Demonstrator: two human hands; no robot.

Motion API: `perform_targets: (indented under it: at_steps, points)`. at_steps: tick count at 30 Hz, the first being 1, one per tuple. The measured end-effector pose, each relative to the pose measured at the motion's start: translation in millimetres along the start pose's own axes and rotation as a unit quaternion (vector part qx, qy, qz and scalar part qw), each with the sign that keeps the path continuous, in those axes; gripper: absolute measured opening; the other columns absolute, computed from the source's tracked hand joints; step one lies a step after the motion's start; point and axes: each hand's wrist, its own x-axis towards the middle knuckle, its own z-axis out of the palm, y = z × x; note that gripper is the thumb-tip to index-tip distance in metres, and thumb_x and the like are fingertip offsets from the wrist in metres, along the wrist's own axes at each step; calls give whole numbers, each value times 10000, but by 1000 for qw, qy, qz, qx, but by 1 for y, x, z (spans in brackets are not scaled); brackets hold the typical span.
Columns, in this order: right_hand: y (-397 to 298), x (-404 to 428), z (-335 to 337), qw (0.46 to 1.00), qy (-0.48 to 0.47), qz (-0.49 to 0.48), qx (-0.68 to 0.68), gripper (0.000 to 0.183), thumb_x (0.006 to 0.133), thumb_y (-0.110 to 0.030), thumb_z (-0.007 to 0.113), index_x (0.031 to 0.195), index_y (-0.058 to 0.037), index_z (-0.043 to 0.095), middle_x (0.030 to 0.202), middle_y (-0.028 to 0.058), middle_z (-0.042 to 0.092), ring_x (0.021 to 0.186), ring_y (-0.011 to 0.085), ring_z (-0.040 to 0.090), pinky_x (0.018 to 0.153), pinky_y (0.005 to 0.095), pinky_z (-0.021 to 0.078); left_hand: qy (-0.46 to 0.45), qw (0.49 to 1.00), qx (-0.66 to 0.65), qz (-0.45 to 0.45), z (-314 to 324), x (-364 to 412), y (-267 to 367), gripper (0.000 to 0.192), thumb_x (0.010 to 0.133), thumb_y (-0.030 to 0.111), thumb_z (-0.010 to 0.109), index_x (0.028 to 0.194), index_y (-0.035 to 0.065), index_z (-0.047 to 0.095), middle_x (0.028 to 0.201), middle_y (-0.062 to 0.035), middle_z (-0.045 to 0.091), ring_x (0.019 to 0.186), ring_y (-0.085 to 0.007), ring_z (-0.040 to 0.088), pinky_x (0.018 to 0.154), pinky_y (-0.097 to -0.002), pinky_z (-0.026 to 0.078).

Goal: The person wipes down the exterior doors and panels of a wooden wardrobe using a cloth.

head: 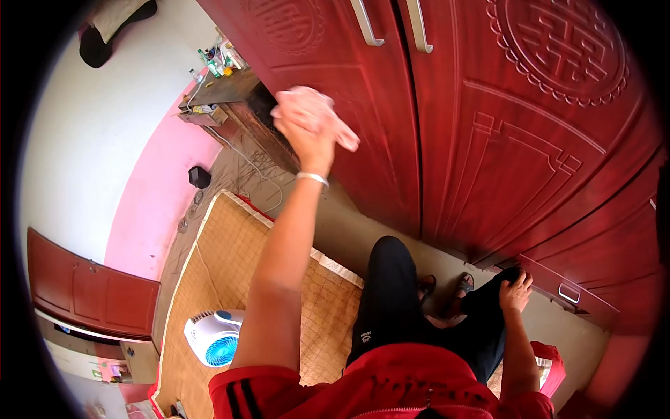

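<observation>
My left hand (313, 146) is stretched out ahead and holds a crumpled pink cloth (306, 107), blurred by motion. Behind the cloth rises a dark red wardrobe door (377, 178) with carved panels; I cannot tell whether the cloth touches it. A pale bracelet (313, 179) circles my left wrist. Down at the right, my right hand (515, 293) rests on my bent knee in black trousers (481, 301), holding nothing, its fingers slightly apart.
Below my left arm lies a bed with a woven mat (220, 251), bearing a white and blue fan (213, 338). A wooden desk (230, 89) with several bottles stands beside the wardrobe. A white cable (251, 165) trails across the floor near a black dumbbell (199, 177). Metal handles (420, 26) jut from the doors.
</observation>
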Motion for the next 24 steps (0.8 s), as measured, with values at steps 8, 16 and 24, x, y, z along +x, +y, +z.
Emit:
perform_targets:
  at_steps: [8, 16, 24]
  points:
    - [-4, 5, -5, 1000, -8, 24, 3, 641, 835, -279, 601, 1434, -137, 424, 1505, 149, 392, 1208, 419, 524, 947, 531, 505, 87, 953, -217, -191, 32, 2, -30, 574, 788, 43, 705, 1270, 15, 393, 1211, -115, 539, 1093, -187, 556, 975, -334, 472]
    - [-8, 0, -2, 1000, -14, 0, 10, 656, 828, -280, 600, 1442, -140, 418, 1510, 150, 387, 1220, 421, 516, 945, 534, 507, -40, 847, -425, -317, -11, 40, -70, 322, 873, 123, 695, 1119, 113, 487, 1000, -51, 598, 894, -176, 605, 767, -365, 523]
    - [-4, 2, -5, 999, -3, 30, 16, 642, 826, -272, 624, 1417, -113, 431, 1490, 155, 398, 1198, 418, 523, 926, 540, 510, 86, 984, -142, 61, 28, 79, 37, 173, 812, 28, 648, 934, 87, 542, 825, -82, 589, 724, -194, 605, 642, -308, 511]
